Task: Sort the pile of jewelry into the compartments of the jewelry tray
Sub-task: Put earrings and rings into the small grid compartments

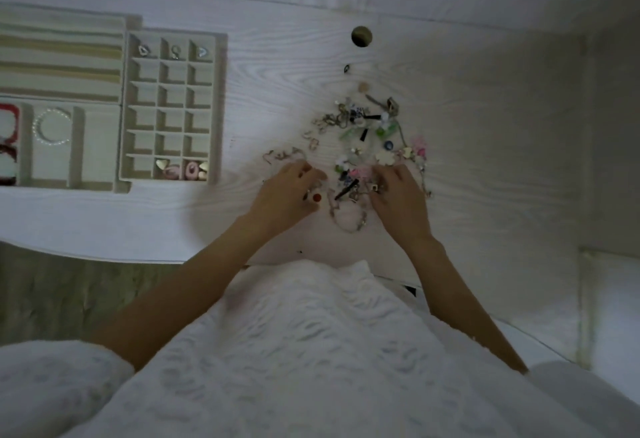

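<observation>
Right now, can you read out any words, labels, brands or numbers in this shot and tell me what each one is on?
None can be read.
Tray: no lettering shows on it.
Jewelry pile: any charm markings are too small and blurred to read.
Table: only wood grain.

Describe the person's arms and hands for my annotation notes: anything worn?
Both forearms are bare. The left hand and right hand show no gloves or watch. Rings cannot be told in the dim light. White textured sleeves end around the elbows.
</observation>
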The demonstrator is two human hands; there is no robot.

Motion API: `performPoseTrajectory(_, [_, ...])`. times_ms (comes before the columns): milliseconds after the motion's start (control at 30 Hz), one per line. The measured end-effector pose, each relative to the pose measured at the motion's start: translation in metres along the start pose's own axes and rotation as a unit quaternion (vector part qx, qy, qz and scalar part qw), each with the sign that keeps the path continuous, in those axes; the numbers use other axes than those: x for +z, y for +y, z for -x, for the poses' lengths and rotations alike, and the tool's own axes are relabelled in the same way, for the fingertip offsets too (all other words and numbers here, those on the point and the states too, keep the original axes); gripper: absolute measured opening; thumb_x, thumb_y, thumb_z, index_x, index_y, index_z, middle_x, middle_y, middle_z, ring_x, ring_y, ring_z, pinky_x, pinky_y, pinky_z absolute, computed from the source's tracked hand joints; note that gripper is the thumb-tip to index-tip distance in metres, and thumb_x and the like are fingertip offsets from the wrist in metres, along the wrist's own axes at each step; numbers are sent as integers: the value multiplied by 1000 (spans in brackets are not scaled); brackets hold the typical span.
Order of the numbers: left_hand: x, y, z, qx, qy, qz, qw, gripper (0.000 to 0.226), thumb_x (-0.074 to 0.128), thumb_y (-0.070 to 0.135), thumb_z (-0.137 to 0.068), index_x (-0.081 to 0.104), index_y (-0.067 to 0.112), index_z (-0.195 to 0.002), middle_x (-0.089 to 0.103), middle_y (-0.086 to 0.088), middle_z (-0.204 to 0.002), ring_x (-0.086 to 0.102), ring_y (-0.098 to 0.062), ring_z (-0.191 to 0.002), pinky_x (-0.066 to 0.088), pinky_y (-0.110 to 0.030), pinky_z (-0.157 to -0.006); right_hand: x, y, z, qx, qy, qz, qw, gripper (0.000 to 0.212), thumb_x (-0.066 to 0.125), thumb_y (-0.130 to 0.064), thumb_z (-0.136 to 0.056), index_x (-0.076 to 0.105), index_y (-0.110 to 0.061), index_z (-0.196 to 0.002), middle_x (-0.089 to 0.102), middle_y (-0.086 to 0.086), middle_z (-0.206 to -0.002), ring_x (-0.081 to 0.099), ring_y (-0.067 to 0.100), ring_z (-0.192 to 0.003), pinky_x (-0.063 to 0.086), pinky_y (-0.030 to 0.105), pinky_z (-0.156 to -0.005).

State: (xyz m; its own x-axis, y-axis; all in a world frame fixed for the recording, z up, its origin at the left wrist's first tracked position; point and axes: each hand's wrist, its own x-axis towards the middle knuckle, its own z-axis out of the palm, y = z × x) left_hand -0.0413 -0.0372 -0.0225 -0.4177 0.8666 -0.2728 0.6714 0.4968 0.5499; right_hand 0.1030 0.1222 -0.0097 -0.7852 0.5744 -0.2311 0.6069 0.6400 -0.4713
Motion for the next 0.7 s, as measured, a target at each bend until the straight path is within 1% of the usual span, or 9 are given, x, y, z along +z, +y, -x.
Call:
performPoseTrajectory(67, [0, -3, 2, -41, 27, 25, 998, 42, 76, 21, -76, 60, 19, -115, 54, -4, -113, 51, -21, -101, 48, -33, -71, -2, 4, -4, -18, 5, 6, 1000, 33, 57, -16, -91, 57, -7, -122, 55, 15, -114, 52, 31, -105, 43, 34, -82])
performPoseTrajectory(133, [-1, -5, 3, -57, 53, 37, 996, 35, 76, 20, -75, 63, 19, -107, 56, -1, -108, 50, -15, -94, 44, -29, -69, -6, 7, -5, -30, 26, -8, 999, 27, 56, -16, -92, 61, -8, -118, 57, 13, -114, 52, 29, -109, 41, 31, -83])
performPoseTrajectory(233, [0, -6, 1, -76, 81, 29, 993, 27, 76, 15, -75, 66, 18, -100, 58, -2, -103, 51, -17, -93, 37, -23, -71, -18, 21, -6, -19, 101, -19, 995, 22, 57, -8, -88, 66, -7, -108, 60, 12, -107, 55, 27, -99, 39, 26, -80])
performPoseTrajectory(267, [0, -6, -1, -78, 85, 25, 993, 26, 75, 13, -75, 66, 17, -99, 58, -2, -101, 52, -20, -94, 36, -23, -71, -22, 28, -7, -9, 117, -9, 993, 23, 58, -5, -85, 66, -6, -106, 60, 14, -104, 54, 30, -95, 39, 28, -80])
performPoseTrajectory(333, [0, -4, -4, -87, 89, 30, 992, 25, 75, 10, -74, 67, 14, -98, 58, -4, -100, 54, -23, -93, 36, -24, -72, -29, 43, -13, 17, 130, 19, 991, 27, 59, -2, -80, 64, -4, -106, 57, 19, -105, 52, 36, -92, 44, 37, -80])
performPoseTrajectory(433, [2, 0, -7, -99, 90, 34, 990, 26, 73, 8, -74, 66, 13, -98, 58, -5, -100, 54, -23, -94, 37, -24, -73, -34, 59, -28, 37, 105, 9, 994, 36, 59, -5, -80, 61, -8, -116, 52, 20, -116, 47, 36, -101, 44, 40, -86])
performPoseTrajectory(500, [4, 3, -7, -105, 86, 30, 990, 25, 72, 10, -75, 66, 14, -100, 58, -4, -101, 53, -21, -94, 37, -24, -72, -33, 62, -35, 17, 72, 1, 997, 37, 61, -10, -82, 60, -11, -119, 50, 19, -120, 45, 35, -106, 43, 42, -90])
performPoseTrajectory(600, [5, 5, -7, -108, 89, 30, 990, 25, 72, 11, -76, 65, 15, -100, 57, -3, -102, 53, -20, -93, 40, -26, -71, -28, 56, -41, -20, 61, 11, 998, 36, 61, -10, -81, 61, -12, -117, 48, 19, -124, 44, 37, -109, 42, 43, -91])
performPoseTrajectory(700, [6, 7, -8, -109, 96, 36, 989, 25, 72, 10, -75, 65, 15, -99, 57, -3, -102, 54, -21, -91, 43, -28, -70, -26, 49, -40, -44, 83, 41, 995, 32, 56, -9, -76, 64, -12, -107, 46, 17, -130, 40, 35, -115, 37, 40, -91])
